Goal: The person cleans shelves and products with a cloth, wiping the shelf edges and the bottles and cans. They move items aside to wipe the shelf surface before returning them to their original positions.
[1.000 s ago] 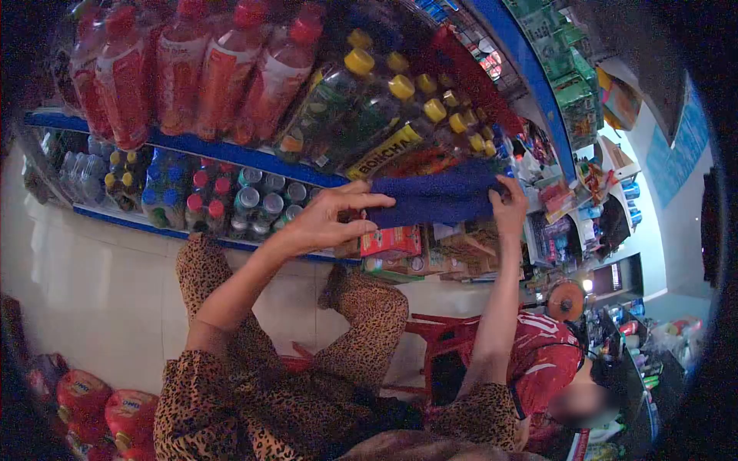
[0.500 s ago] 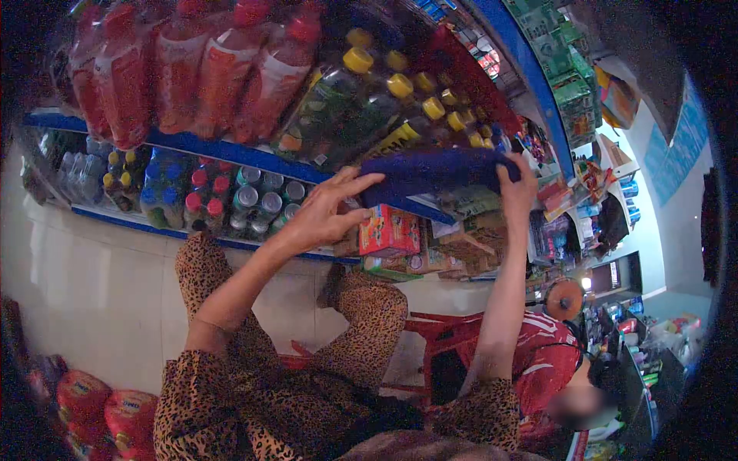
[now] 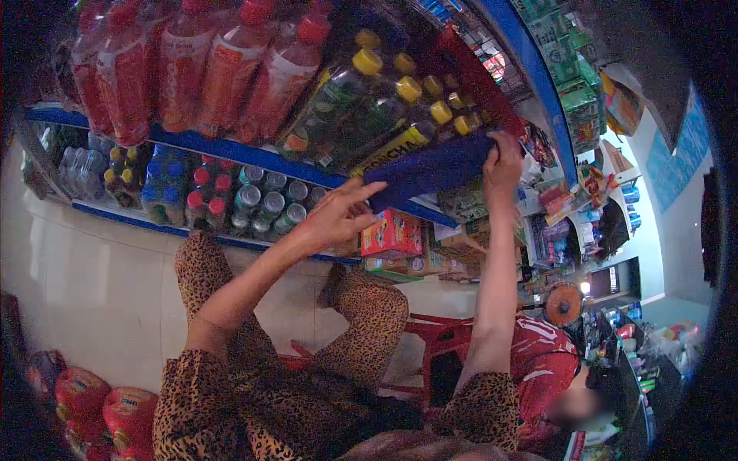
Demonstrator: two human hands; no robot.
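A dark blue cloth [image 3: 434,170] is stretched between my two hands in front of the shelf. My left hand [image 3: 338,215] holds its left end, fingers bent around the edge. Its upper right end is gripped by my right hand [image 3: 501,173], which is higher up. Behind the cloth lie dark bottles with yellow caps [image 3: 409,88], one with a yellow label. A red and orange box [image 3: 390,234] stands just below the cloth, near my left fingertips.
Large red bottles [image 3: 223,69] fill the upper left shelf; packs of small bottles and cans [image 3: 269,201] sit below. A person in a red shirt [image 3: 538,361] is at the lower right, beside a red stool [image 3: 442,338]. Red packages [image 3: 131,415] lie lower left.
My right hand has moved slightly left and up, tilting the cloth so its right end is higher. More of the yellow label behind it shows. My left hand has barely moved.
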